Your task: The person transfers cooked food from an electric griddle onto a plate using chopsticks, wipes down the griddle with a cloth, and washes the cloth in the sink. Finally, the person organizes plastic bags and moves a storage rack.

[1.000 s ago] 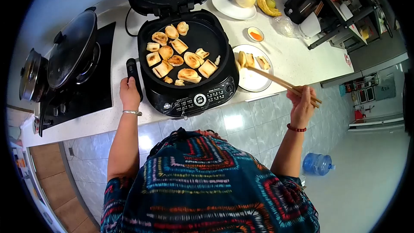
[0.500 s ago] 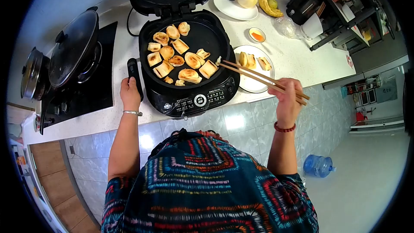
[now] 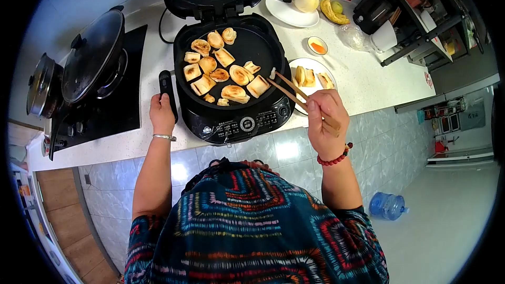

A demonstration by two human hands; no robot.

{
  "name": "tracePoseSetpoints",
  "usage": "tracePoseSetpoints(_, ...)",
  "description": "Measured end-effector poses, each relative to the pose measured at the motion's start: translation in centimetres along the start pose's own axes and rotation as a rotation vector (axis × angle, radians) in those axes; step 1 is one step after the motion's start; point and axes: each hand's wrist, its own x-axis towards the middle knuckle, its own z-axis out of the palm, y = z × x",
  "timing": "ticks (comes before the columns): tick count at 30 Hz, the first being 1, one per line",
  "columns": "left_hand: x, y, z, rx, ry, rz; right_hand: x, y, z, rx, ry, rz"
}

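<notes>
1. The left hand [image 3: 162,113] grips the near end of the black handle [image 3: 165,83] at the pan's side, its thumb on top.
2. The right hand [image 3: 329,118] is closed around wooden chopsticks [image 3: 294,92], whose tips are slightly apart beside a small pale scrap [image 3: 272,73] on the right rim of the pan [image 3: 259,47]. Whether they touch it, I cannot tell.
3. The browned pieces [image 3: 208,64] lie in the pan, mostly towards its left and near side; more pieces [image 3: 309,79] sit on the white plate [image 3: 313,63] just beside it, on the table [image 3: 371,81].
4. The scrap looks precarious: a glancing push or uneven squeeze from the tips could drop it outside the pan or flick it back in.
5. A tug on the handle could shift the pan and spoil the chopsticks' aim, or slide pieces together.
6. The right hand is over the plate's near edge — a low wrist or knuckle might nudge it.
7. If the heat is on, which I can't confirm, browned undersides could scorch, and fingers straying onto the rim could burn.
</notes>
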Motion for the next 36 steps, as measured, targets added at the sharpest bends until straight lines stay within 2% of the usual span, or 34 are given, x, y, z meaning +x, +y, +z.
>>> tracePoseSetpoints(8,0.0,0.3,-0.3,0.016,-0.04,-0.014,0.9,0.3,0.6,0.018,-0.027,0.034)
tracePoseSetpoints(11,0.0,0.3,-0.2,-0.014,-0.034,-0.021,1.3,0.7,0.8,0.062,-0.025,0.096)
tracePoseSetpoints(13,-0.1,0.5,-0.3,-0.004,-0.049,-0.019,1.0,1.8,0.9,0.17,0.007,0.247)
tracePoseSetpoints(14,-0.1,0.5,-0.3,-0.005,-0.048,-0.02,0.9,2.2,0.9,0.169,0.006,0.246)
tracePoseSetpoints(16,-0.1,0.7,-0.3,0.005,-0.046,-0.025,0.9,3.0,0.8,0.422,0.119,0.424)
tracePoseSetpoints(18,-0.2,1.2,-0.5,0.02,-0.038,-0.013,1.2,3.6,0.4,0.438,0.136,0.448)
tracePoseSetpoints(21,-0.3,1.3,-0.4,0.038,-0.016,0.007,0.8,5.8,-0.1,0.614,0.27,0.666)
tracePoseSetpoints(24,-0.4,1.5,-0.4,0.041,-0.004,0.012,0.1,7.0,-0.5,0.751,0.365,0.723)
tracePoseSetpoints(27,-0.2,1.0,-0.3,0.042,-0.009,0.002,-0.5,7.5,-1.8,0.872,0.423,0.685)
tracePoseSetpoints(32,-0.2,0.9,-0.5,0.041,-0.038,0.014,-1.8,7.1,-7.1,0.663,0.516,0.598)
tracePoseSetpoints(34,0.0,0.5,-0.2,0.017,-0.032,0.01,-2.9,7.5,-7.8,0.622,0.5,0.61)
tracePoseSetpoints(36,0.0,0.4,-0.2,-0.004,-0.016,0.003,-3.9,7.9,-7.6,0.543,0.475,0.712)
